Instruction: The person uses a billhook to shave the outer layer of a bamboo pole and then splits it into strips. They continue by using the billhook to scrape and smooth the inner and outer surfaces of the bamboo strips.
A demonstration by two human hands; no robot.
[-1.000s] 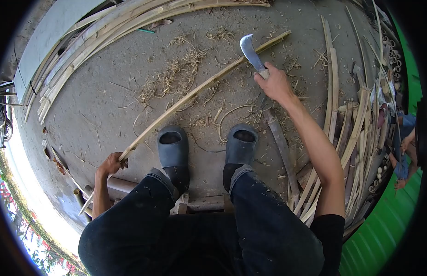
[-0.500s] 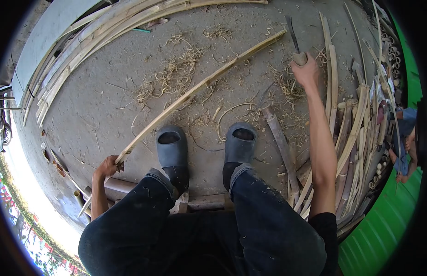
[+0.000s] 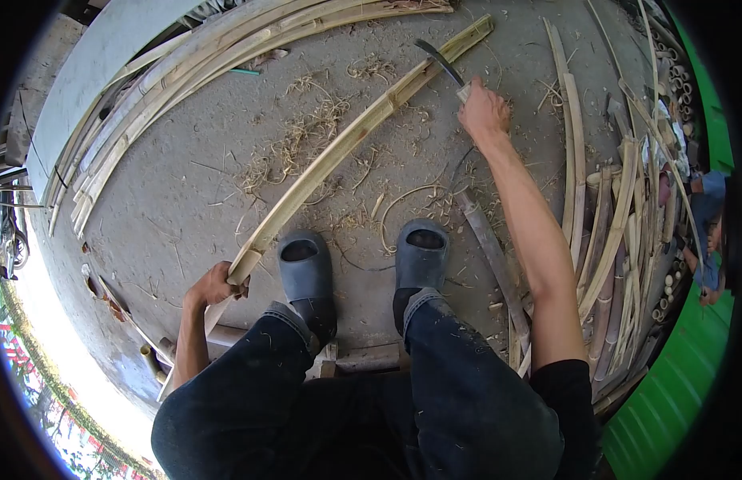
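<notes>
A long split bamboo strip (image 3: pixel 339 150) slants across the view from lower left to upper right, its hollow inner face showing. My left hand (image 3: pixel 217 286) is wrapped round its near end. In my right hand (image 3: pixel 484 114) is the handle of a sickle (image 3: pixel 443 61) with a dark curved blade. That blade overlaps the far part of the strip in this view, its tip pointing left. Curly bamboo shavings (image 3: pixel 307 124) lie on the concrete floor beneath the strip.
My feet in grey clogs (image 3: pixel 305 264) stand below the strip. A bamboo pole (image 3: pixel 492 252) lies right of them, with piled bamboo strips (image 3: pixel 619 232) beyond. More long strips (image 3: pixel 171 80) lie upper left. Another person (image 3: pixel 708 232) is at the far right, beside green sheeting (image 3: pixel 667 400).
My right hand has swung the sickle left, from beside the strip to over its far part. The strip has risen and rolled so its hollow face shows; my left hand has shifted right.
</notes>
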